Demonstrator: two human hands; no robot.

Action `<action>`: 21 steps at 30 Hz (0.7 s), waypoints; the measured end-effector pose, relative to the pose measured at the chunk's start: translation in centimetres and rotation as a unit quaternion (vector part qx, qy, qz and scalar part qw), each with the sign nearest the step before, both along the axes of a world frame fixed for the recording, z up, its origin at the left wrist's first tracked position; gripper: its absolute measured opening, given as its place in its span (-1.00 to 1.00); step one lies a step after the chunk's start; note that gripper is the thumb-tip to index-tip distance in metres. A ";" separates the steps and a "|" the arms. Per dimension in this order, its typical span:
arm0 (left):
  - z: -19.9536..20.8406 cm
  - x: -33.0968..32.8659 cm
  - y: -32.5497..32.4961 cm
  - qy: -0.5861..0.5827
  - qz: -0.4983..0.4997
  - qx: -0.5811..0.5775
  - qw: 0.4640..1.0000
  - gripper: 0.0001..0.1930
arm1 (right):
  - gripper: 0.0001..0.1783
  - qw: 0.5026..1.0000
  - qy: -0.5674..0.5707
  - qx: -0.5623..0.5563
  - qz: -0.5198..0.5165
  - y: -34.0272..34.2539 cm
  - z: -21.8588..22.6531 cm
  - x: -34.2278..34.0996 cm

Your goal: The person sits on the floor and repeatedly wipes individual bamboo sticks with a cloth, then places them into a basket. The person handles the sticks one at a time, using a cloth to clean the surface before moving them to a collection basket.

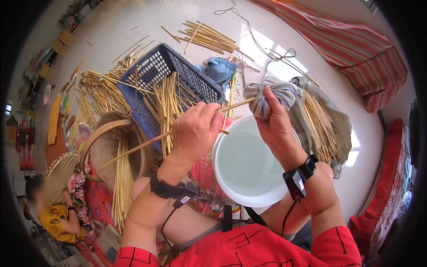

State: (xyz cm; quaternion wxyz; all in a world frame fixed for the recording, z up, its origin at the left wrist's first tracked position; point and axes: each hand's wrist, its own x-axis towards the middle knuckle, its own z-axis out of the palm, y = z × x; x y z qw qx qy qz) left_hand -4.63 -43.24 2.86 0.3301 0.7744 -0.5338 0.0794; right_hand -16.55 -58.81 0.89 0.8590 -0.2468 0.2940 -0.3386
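Note:
My left hand (193, 129) pinches a long thin bamboo stick (133, 150) that slants from lower left up to the right. My right hand (272, 122) grips a striped blue and white cloth (276, 94) wrapped around the stick's far end. Both hands hover over a white basin (243, 167) filled with pale water, which rests near my knees. A black band sits on each wrist.
A blue plastic crate (155, 71) with several bamboo sticks leans behind my left hand. A round woven basket (111, 147) lies to the left. Loose sticks (204, 35) litter the tiled floor. A red striped mat (356, 49) lies far right. Another person in yellow (53, 218) sits lower left.

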 end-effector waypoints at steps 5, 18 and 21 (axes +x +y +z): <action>-0.4 -0.1 0.4 0.152 -0.006 0.030 0.988 -0.85 | -0.79 0.999 0.026 -0.008 0.018 0.5 -0.8 0.0; 0.1 0.4 0.4 0.322 0.053 0.109 0.939 -0.75 | -0.81 0.997 0.000 -0.052 0.052 2.4 -0.3 0.4; -0.6 0.1 0.3 0.304 0.082 0.112 0.943 -0.76 | -0.81 0.997 0.000 -0.062 0.049 2.6 -0.3 0.4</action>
